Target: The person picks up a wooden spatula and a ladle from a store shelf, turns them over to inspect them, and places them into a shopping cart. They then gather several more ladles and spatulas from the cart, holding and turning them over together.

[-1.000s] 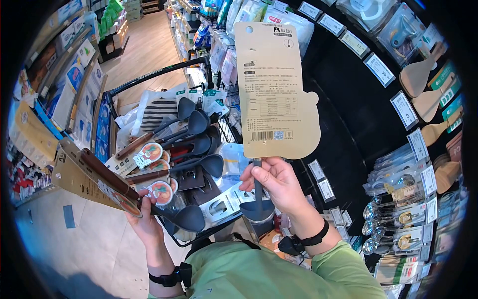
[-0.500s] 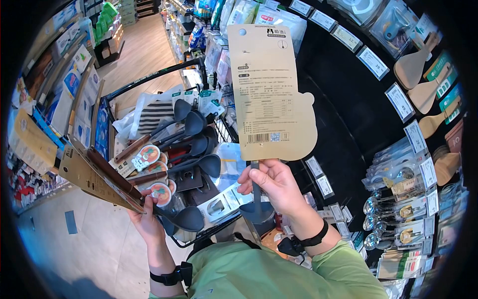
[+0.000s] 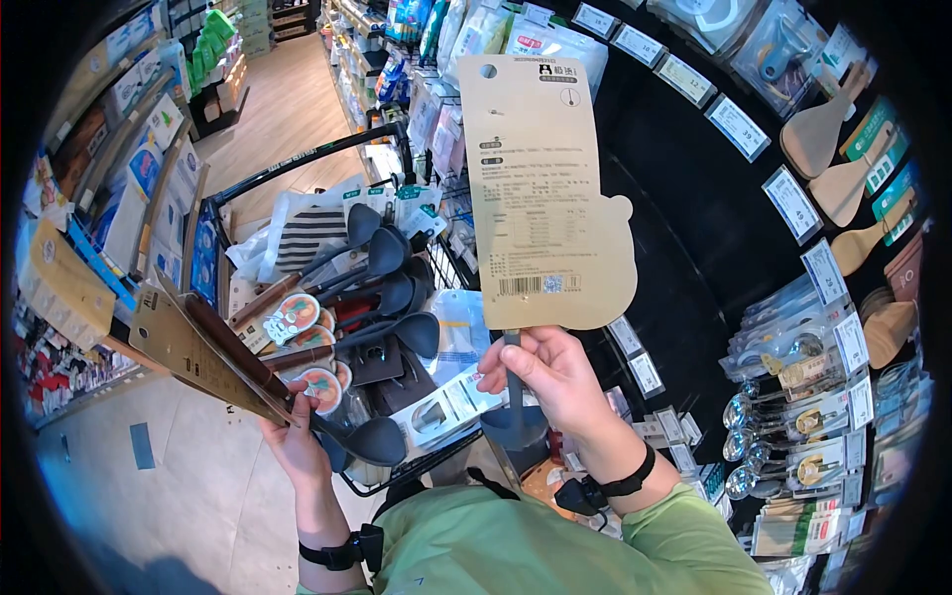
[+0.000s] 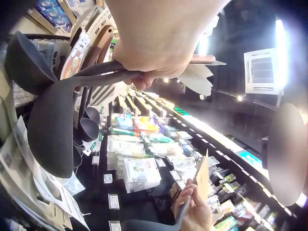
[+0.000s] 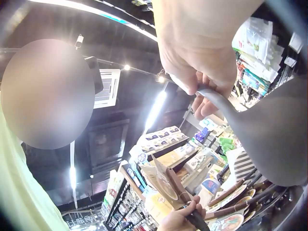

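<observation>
In the head view the right hand (image 3: 557, 375) pinches the dark shaft of a ladle (image 3: 516, 426), bowl down. Its tan backing card (image 3: 540, 208), with printed text and a barcode, stands upright above that hand. On the other side the left hand (image 3: 297, 441) grips more carded ladles with brown handles (image 3: 226, 332); a dark ladle bowl (image 3: 375, 441) sticks out to the right of it. The left wrist view shows the left hand (image 4: 154, 53) curled round dark shafts, with large ladle bowls (image 4: 50, 130) below. In the right wrist view the right hand (image 5: 202, 57) holds the shaft close to the bowl (image 5: 279, 130).
A black shopping cart (image 3: 297, 159) holds several ladles, a striped item (image 3: 309, 238) and boxed goods. Shelving with price labels (image 3: 739, 129), wooden spatulas (image 3: 818, 139) and packaged utensils lines the right side. More shelves stand at left beside the aisle floor (image 3: 288, 99).
The card in the right hand has moved slightly lower in the head view since half a second ago. The left hand's carded ladles have shifted slightly right. Both hands keep their holds.
</observation>
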Demonstrator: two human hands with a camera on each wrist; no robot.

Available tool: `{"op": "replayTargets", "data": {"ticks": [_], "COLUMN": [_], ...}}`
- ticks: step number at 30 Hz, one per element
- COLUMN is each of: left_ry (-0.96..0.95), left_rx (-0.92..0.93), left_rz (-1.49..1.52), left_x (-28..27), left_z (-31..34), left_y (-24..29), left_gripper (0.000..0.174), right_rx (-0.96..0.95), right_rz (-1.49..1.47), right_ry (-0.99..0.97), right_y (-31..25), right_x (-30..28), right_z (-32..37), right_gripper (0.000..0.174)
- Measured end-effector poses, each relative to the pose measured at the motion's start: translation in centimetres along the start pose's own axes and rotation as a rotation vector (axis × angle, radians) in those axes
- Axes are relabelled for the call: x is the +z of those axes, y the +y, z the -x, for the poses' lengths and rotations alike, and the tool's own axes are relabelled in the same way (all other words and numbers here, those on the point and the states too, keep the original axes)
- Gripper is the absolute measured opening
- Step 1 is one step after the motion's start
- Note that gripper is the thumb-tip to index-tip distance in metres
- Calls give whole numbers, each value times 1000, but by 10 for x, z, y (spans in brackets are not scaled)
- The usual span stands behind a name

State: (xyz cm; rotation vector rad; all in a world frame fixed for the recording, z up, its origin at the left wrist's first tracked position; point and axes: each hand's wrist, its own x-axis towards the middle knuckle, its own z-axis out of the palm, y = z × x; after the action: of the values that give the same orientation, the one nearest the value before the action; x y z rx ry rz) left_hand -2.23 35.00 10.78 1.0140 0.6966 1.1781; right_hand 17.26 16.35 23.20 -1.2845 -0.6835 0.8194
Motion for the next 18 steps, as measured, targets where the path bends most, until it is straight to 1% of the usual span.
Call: {"op": "replayTargets", "data": {"ticks": [10,12,16,18], "left_ry": [1,-37,-22,12], "left_rx": [-17,-7,-6,-12], "left_rz": [11,-2,-20,-9], "left_x": [-2,-10,-8,-2], "left_z": [0,-1,-1,1], "left_y": [3,-3,-2,4], "left_gripper": [20,40,39,22], "right_rx": [1,-8,-30,-31], "right_rz": [24,25,36,39], "right_ry": [-1,-8,-35,-30], "right_y": [-1,0,3,1], "right_x": [2,2,1,3], "right_z": [3,4,5,5], "right_gripper": [26,26,24,23]}}
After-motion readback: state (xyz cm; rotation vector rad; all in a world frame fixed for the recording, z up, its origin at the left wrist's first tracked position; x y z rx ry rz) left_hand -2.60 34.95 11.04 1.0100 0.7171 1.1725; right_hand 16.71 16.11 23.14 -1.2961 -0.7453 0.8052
